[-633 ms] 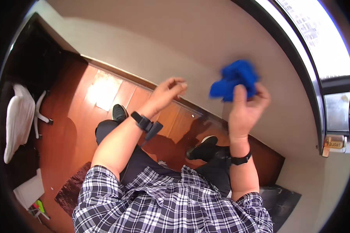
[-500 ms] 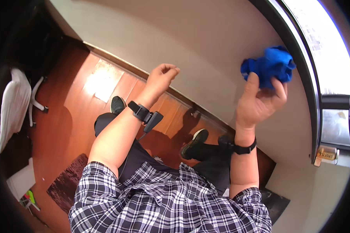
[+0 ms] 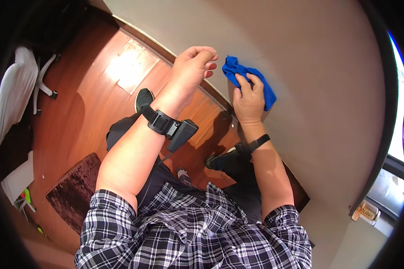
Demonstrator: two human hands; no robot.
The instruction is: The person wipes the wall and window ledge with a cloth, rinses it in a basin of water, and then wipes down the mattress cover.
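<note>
A crumpled blue cloth point(image 3: 267, 93) lies against the pale wall point(image 3: 309, 89), right of centre. My right hand point(image 3: 249, 102) is on it, with bent fingers pressing it to the wall and the cloth showing on both sides of them. To the left, my left hand point(image 3: 193, 65) hangs in the air, apart from the cloth and in front of the wall's foot. Its fingers are curled in, and nothing shows between them. A black strap with a boxy device point(image 3: 175, 130) circles my left wrist, and a black band point(image 3: 259, 142) my right.
A bright window point(image 3: 401, 80) with a dark frame is at the far right, a small corked glass bottle point(image 3: 367, 213) by its lower corner. A white chair point(image 3: 18, 89) stands on the wooden floor point(image 3: 72, 130) at left, beyond a dark reddish mat point(image 3: 76, 193).
My right hand has brought the cloth left, away from the window frame, and onto the wall. My left hand remains curled and is slightly higher in the view. The view has turned.
</note>
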